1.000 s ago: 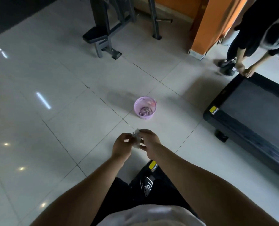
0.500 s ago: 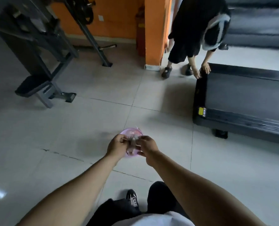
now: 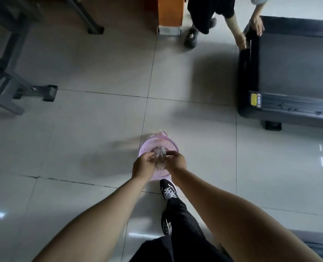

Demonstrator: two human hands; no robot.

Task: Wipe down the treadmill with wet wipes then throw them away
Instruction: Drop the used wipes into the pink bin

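Note:
A crumpled grey-white wet wipe (image 3: 160,156) hangs between my two hands, directly above a small pink slotted waste basket (image 3: 157,144) on the floor. My left hand (image 3: 143,165) grips the wipe from the left, and my right hand (image 3: 176,161) pinches it from the right. The basket's inside is mostly hidden behind my hands and the wipe. The black treadmill (image 3: 293,72) lies flat on the floor at the upper right, about a metre from the basket.
Another person (image 3: 209,14) in dark clothes bends at the treadmill's far left corner, a hand on its edge. An orange pillar (image 3: 170,14) stands behind. Grey gym-machine legs (image 3: 15,87) occupy the left. My foot (image 3: 168,190) stands just behind the basket.
I have walked up to the pink basket; it went from ahead of my hands to directly beneath them. Both hands keep hold of the wipe. The other person has shifted along the treadmill's end.

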